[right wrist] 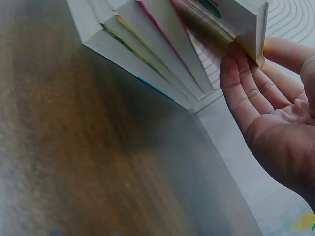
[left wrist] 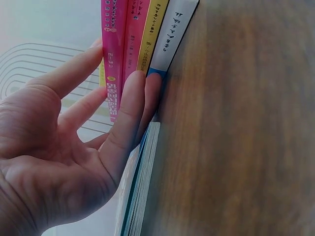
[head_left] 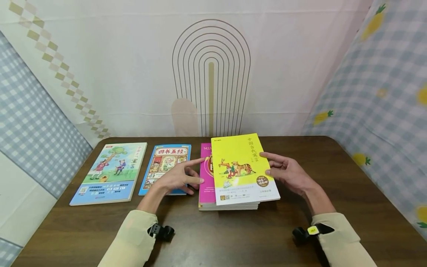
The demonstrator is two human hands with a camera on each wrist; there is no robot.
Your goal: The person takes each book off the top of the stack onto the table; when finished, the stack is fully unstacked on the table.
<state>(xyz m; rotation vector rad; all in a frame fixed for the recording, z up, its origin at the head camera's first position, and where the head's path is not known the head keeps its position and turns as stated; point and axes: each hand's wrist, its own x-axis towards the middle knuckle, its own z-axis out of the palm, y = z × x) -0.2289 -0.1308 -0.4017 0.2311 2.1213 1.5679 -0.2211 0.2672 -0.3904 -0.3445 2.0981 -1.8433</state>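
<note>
A yellow book (head_left: pixel 238 150) with a tiger on its cover lies tilted over a stack topped by a pink book (head_left: pixel 207 187). My right hand (head_left: pixel 291 173) pinches the yellow book's right edge, thumb on the cover; the right wrist view shows fingers beneath the book (right wrist: pixel 246 22), which is raised from the books below. My left hand (head_left: pixel 178 176) is at the stack's left side, fingers extended against it. In the left wrist view, pink, yellow and white spines (left wrist: pixel 172 32) stand against the left hand's fingers (left wrist: pixel 129 105).
Left of the stack lies a blue-bordered book (head_left: pixel 163 159), partly behind my left hand. Farther left is a green and blue picture-covered book (head_left: pixel 110 172). All rest on a dark wooden table (head_left: pixel 233 237), with a patterned cloth (head_left: pixel 133 66) behind.
</note>
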